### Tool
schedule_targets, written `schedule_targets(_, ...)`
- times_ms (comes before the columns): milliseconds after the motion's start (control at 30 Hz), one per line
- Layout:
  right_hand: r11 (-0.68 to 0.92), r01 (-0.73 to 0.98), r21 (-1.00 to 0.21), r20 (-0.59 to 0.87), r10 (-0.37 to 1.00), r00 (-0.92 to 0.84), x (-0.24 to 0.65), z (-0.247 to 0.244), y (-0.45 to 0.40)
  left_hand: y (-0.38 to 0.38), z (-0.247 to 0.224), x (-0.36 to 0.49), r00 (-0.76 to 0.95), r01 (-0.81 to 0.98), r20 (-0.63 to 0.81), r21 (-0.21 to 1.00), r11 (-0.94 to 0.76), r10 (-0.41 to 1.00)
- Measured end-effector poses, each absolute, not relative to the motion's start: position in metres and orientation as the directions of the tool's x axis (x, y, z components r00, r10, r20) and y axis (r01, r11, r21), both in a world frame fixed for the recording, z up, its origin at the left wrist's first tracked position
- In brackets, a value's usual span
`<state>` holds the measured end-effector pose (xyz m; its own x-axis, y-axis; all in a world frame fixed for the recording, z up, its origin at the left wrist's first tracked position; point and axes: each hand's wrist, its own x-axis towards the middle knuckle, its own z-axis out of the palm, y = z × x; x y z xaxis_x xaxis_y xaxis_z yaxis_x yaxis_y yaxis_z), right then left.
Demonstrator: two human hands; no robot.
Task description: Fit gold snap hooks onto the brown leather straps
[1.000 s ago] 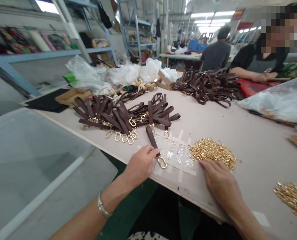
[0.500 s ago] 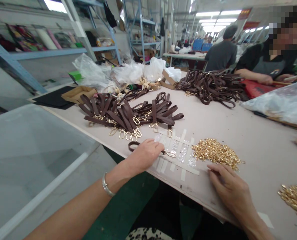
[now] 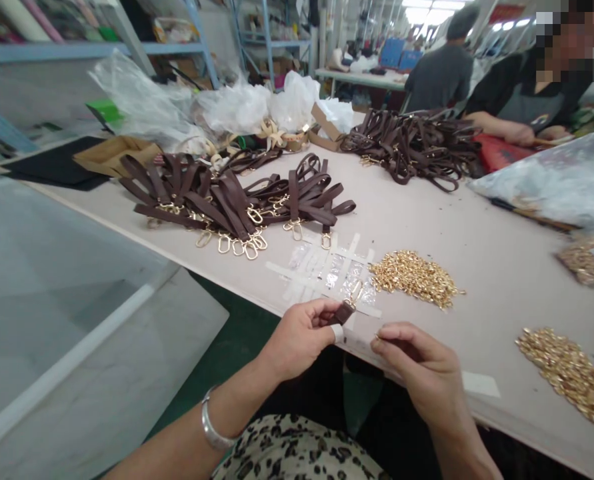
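Note:
Between the thumb and fingers of my left hand (image 3: 301,337) is a dark brown leather strap (image 3: 345,312). A gold clasp (image 3: 356,292) sticks out from the strap's end. My right hand (image 3: 419,363) is pinched just to the right of it, with a tiny gold piece (image 3: 377,337) at the fingertips, too small to make out fully. The hands are apart, close above the table's front edge. Beyond them lies a heap of small gold metal pieces (image 3: 417,277), beside a taped clear plastic patch (image 3: 321,267) on the tabletop.
Brown straps with gold clasps (image 3: 227,207) are piled at the left, and more straps (image 3: 411,150) lie farther back. A second gold heap (image 3: 567,373) is at the right. Plastic bags (image 3: 247,103) stand behind. A co-worker (image 3: 521,113) sits across the table.
My left hand has lifted the strap from the taped patch and turned its clasp upward. My right hand has moved from beside the gold heap toward the strap, fingers now pinched. The view has tilted down.

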<state>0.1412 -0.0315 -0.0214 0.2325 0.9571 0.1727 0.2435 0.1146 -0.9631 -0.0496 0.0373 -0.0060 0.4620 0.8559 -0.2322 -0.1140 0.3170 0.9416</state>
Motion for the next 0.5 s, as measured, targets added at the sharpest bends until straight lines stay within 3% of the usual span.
schedule_targets(167,0.130,0.295,-0.946,0.195,0.960,0.200,0.126,-0.020,-0.031,0.021,-0.004,-0.040,0.494,-0.082,-0.141,0.975,0.207,0.858)
schedule_targets(333,0.161,0.426,-0.891,0.242,0.960,0.144,0.127,-0.021,-0.031,0.015,-0.004,-0.040,0.471,0.094,-0.041,0.996,-0.004,0.881)
schedule_targets(500,0.149,0.462,-0.874,0.218,0.971,0.100,0.126,-0.014,-0.032,0.015,-0.006,-0.042,0.470,0.241,0.090,0.944,-0.225,0.878)
